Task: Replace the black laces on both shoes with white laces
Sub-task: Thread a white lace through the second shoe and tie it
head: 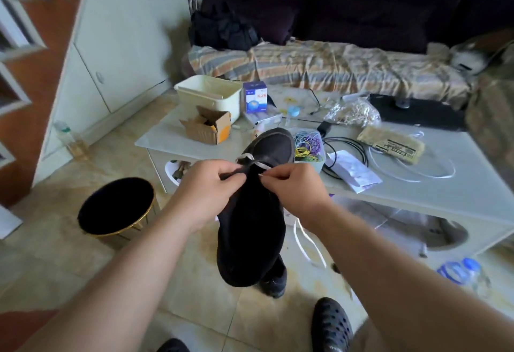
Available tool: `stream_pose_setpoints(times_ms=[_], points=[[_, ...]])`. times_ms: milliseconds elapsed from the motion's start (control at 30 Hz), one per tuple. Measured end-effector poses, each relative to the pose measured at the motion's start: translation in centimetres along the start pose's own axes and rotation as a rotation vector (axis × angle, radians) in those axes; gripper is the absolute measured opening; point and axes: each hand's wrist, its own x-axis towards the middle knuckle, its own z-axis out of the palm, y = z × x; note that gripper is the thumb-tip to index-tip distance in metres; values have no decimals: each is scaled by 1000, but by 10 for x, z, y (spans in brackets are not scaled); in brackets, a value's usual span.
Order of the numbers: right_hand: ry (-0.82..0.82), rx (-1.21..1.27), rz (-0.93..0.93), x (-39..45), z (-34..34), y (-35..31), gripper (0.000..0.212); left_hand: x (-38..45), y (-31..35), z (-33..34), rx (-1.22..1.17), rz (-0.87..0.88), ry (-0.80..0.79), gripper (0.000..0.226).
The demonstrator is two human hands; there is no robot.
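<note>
A black shoe (251, 226) hangs in the air in front of me, toe pointing away toward the table. A white lace (254, 160) crosses its front eyelets. My left hand (205, 185) grips the shoe's left edge and pinches a dark strip there. My right hand (292, 185) pinches the white lace's end at the right eyelets. The rest of the white lace (304, 243) dangles in a loop below my right wrist. A second black shoe (274, 282) stands on the floor, partly hidden behind the held one.
A low white table (445, 185) carries a cream tub (208, 94), a cardboard box (207, 126), a tray of coloured bands (308, 146), cables and papers. A black round stool (115, 207) stands at the left. Plastic bottles (461, 271) lie on the floor at the right. A sofa is behind.
</note>
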Motion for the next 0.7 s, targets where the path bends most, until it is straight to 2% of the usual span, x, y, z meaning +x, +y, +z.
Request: stream_pose_setpoints(times_ms=[67, 167, 267, 467, 633, 700], points=[[27, 112, 36, 0, 7, -2, 7, 2, 3, 0, -69, -16, 58, 8], [54, 227, 67, 3, 15, -8, 9, 8, 5, -2, -330, -147, 121, 4], [56, 287, 76, 10, 17, -12, 9, 16, 7, -1, -538, -262, 128, 7], [32, 377, 38, 19, 20, -26, 14, 25, 8, -4, -761, -425, 136, 8], [166, 256, -87, 20, 20, -30, 11, 25, 9, -4, -894, -438, 62, 27], [188, 171, -161, 18, 17, -34, 6, 23, 14, -5, -923, -420, 34, 27]])
